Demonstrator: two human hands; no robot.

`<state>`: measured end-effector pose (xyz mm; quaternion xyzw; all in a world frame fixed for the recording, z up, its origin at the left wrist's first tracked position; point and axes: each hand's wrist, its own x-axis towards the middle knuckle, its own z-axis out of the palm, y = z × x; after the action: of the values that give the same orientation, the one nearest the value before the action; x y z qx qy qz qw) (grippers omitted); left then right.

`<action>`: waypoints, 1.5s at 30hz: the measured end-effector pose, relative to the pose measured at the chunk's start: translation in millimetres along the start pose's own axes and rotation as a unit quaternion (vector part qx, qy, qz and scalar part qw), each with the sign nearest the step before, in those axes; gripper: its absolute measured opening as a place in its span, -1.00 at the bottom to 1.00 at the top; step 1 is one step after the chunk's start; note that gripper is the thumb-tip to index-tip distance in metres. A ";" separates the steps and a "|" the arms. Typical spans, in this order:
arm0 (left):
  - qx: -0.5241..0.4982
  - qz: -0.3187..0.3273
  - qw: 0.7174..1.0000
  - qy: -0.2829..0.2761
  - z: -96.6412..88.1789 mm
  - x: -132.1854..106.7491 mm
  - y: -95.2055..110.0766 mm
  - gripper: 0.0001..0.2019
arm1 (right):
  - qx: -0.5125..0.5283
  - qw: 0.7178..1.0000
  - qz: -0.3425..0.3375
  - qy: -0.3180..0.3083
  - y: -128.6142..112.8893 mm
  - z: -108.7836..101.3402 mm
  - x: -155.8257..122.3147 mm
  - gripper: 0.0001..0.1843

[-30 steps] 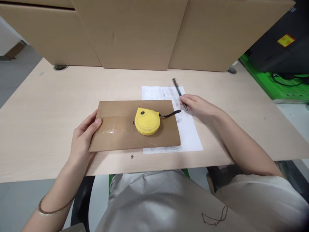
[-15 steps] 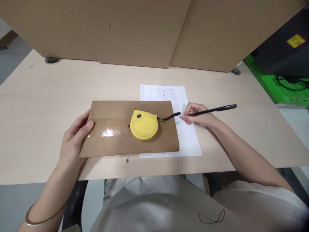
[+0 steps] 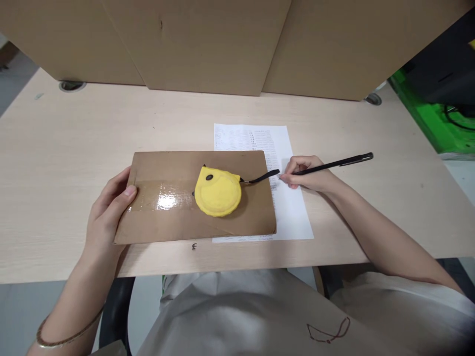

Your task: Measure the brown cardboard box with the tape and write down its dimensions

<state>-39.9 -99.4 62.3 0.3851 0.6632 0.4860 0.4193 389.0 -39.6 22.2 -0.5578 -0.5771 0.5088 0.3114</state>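
Desk (image 3: 55, 163) bears taped brown cardboard (image 3: 166, 225), black pen (image 3: 334, 164).

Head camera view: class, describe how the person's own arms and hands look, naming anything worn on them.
The left hand and right hand are bare: no gloves, rings or watch show. A thin metallic bangle circles the left wrist. The left forearm is uncovered as far as the frame reaches; the right arm is uncovered up to a loose, pale short sleeve.

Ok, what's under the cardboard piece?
A printed sheet pokes out from under the right end of the cardboard piece; its left part is covered. Whatever else lies beneath is hidden.
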 end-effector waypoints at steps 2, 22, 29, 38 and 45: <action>-0.003 0.004 1.000 0.003 -0.1 -0.4 0.5 -0.56 | 0.002 1.000 -0.001 0.005 -0.3 0.0 -0.2 -0.51; -0.015 0.028 0.999 0.023 2.1 2.3 -8.0 -0.55 | -0.011 1.000 -0.002 0.007 -0.4 -0.4 -0.6 -0.49; -0.021 0.023 0.999 0.025 4.4 2.1 -4.2 -0.58 | -0.011 1.000 -0.005 0.012 -2.1 -0.9 -0.5 -0.49; -0.032 0.032 0.999 0.020 1.1 4.2 -9.6 -0.58 | 0.010 1.000 0.002 0.020 -0.9 0.1 0.6 -0.42; -0.047 0.041 0.998 0.020 -0.1 8.7 -14.8 -0.60 | -0.010 1.000 0.000 0.014 -0.9 -1.9 0.6 -0.49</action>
<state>-44.6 -94.9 46.4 0.3817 0.6317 0.5409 0.4034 390.3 -38.4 23.4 -0.5685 -0.5776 0.4947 0.3138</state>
